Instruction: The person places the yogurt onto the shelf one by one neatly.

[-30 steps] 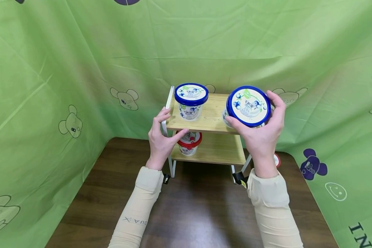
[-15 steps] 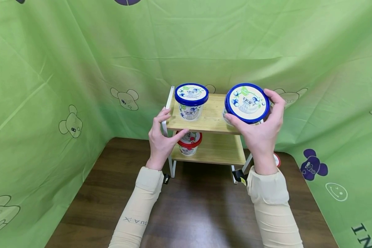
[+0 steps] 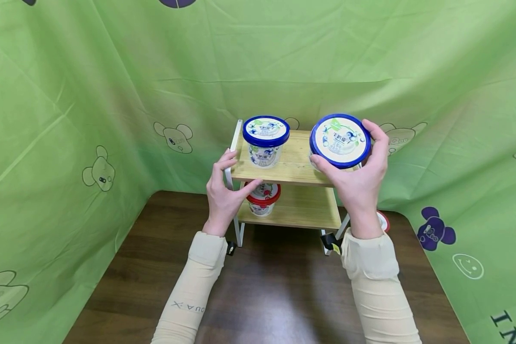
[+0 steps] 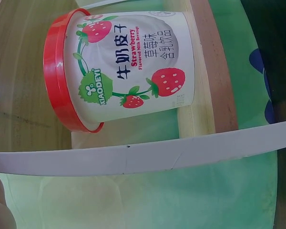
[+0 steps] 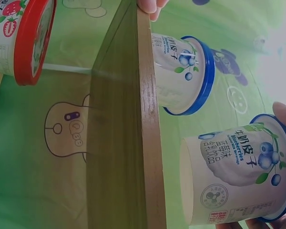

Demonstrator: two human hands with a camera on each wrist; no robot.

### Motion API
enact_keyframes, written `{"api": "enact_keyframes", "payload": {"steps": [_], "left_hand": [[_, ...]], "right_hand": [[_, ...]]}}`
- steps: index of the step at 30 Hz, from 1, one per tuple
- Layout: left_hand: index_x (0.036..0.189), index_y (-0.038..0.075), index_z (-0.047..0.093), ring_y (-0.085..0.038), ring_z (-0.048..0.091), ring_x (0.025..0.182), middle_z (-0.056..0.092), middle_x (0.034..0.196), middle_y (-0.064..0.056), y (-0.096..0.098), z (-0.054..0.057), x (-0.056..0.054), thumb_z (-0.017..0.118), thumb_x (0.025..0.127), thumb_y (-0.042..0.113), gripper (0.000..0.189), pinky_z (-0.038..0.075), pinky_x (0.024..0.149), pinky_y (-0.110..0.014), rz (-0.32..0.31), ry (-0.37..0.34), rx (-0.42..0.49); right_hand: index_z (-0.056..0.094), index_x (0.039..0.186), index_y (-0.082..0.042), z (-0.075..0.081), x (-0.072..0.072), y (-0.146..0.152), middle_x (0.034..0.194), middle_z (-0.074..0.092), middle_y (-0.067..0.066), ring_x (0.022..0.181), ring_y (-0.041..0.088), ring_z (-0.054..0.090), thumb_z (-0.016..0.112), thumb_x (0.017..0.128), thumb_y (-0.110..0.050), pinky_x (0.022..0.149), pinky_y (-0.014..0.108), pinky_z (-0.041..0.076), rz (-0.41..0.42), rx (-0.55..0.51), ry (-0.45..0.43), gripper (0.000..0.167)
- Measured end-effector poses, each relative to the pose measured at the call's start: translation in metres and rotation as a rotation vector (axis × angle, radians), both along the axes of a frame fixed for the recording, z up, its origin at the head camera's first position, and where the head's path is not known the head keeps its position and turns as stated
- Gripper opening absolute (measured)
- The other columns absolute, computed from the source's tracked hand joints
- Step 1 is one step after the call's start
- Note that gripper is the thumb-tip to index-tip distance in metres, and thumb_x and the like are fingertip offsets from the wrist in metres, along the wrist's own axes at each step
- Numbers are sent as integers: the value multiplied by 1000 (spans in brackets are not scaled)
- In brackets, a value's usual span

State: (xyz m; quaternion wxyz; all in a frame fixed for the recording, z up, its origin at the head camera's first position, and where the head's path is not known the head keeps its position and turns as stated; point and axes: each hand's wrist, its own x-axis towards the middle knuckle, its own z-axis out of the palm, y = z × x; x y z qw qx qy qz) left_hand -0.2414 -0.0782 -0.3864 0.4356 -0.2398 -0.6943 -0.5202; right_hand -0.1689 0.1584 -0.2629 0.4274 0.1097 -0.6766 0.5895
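My right hand holds a blue-lidded blueberry milk tub by its lid, thumb on the near side and fingers on the far right. In the right wrist view that tub hangs just above the top board, with a gap under its base. My left hand grips the left end of the small two-tier shelf, thumb along the board's front edge. Upright on the top board at left stands another blueberry tub. A red-lidded strawberry tub sits on the lower board, behind my left thumb.
White metal frames bound the shelf's sides. It stands on a dark wooden table. Partly hidden behind my right wrist is a red-rimmed lid. Green printed cloth hangs around the back and sides.
My right hand has carried the blueberry tub slightly left and farther back over the top board. The left hand and the other tubs have stayed put.
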Motion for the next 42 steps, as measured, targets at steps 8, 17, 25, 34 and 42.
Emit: {"api": "enact_keyframes", "payload": {"steps": [8, 17, 25, 34, 42], "left_hand": [[122, 2, 53, -25, 45, 141, 59, 140, -15, 0, 0, 0, 98, 68, 11, 71, 38, 114, -43, 5, -4, -5], [122, 1, 53, -25, 45, 141, 59, 141, -15, -1, -2, -1, 98, 68, 13, 72, 38, 114, -43, 6, 4, -16], [119, -7, 52, -35, 48, 137, 59, 135, -24, 3, 8, 7, 98, 62, 2, 73, 38, 114, -44, 6, 21, -5], [120, -5, 52, -32, 48, 138, 59, 137, -24, 3, 9, 9, 97, 62, -1, 74, 38, 113, -44, 16, 3, 0], [123, 1, 54, -27, 47, 139, 59, 140, -16, -2, -1, -1, 98, 66, 10, 73, 39, 113, -43, -1, 18, -2]], "right_hand": [[48, 139, 3, -2, -4, 2, 136, 52, 11, 121, 21, 50, 90, 65, -3, 106, 31, 43, 27, -2, -27, 86], [48, 140, 3, 0, -11, 6, 136, 53, 12, 122, 21, 50, 89, 67, -4, 106, 30, 41, 42, 3, -31, 84], [46, 141, 3, 1, -15, 8, 136, 52, 13, 122, 20, 49, 87, 69, -5, 106, 29, 40, 36, 27, -67, 83], [46, 143, 1, 4, -20, 11, 139, 50, 13, 124, 19, 48, 85, 70, -7, 106, 28, 39, 31, 70, -113, 84], [42, 146, 0, 4, -23, 13, 142, 48, 13, 125, 20, 47, 86, 71, -8, 107, 27, 38, 40, 68, -154, 87]]}}
